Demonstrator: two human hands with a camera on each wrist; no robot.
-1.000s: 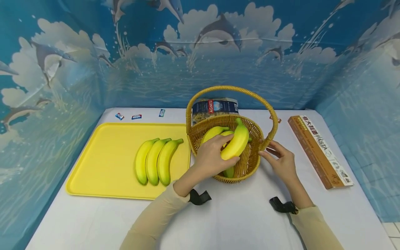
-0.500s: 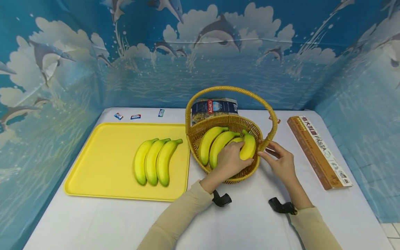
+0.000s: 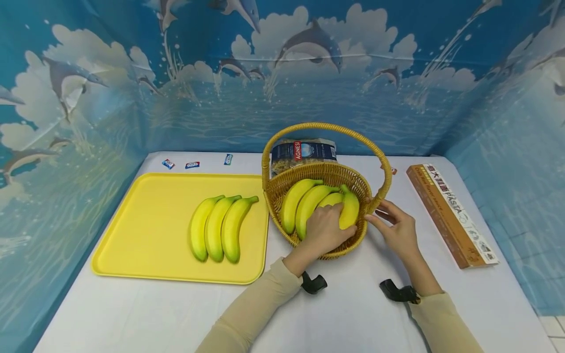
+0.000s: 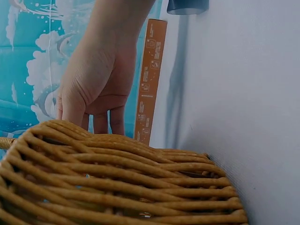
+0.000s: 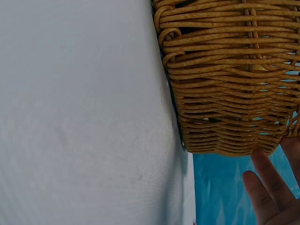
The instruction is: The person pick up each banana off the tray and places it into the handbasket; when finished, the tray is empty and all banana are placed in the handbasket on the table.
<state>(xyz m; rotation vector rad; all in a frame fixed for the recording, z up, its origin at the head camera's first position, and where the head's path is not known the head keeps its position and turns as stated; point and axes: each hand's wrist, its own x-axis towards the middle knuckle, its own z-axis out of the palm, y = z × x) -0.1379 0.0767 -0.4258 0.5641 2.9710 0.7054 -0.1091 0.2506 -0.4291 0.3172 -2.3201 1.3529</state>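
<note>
- Left hand [image 3: 325, 224]: pinching banana [image 3: 350, 210], ideally loosening gently (others [image 3: 308, 210] lying at hand's left).
- Right hand [image 3: 400, 231]: pinching basket [image 3: 324, 170], ideally steadying it.

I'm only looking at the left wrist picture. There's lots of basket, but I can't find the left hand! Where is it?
Observer: In the head view, the left hand is inside the basket, holding the rightmost banana.
Child: Ooh! Are there any bananas outside the basket too?
Observer: Yes, three bananas lie side by side on the yellow tray, left of the basket.
</note>
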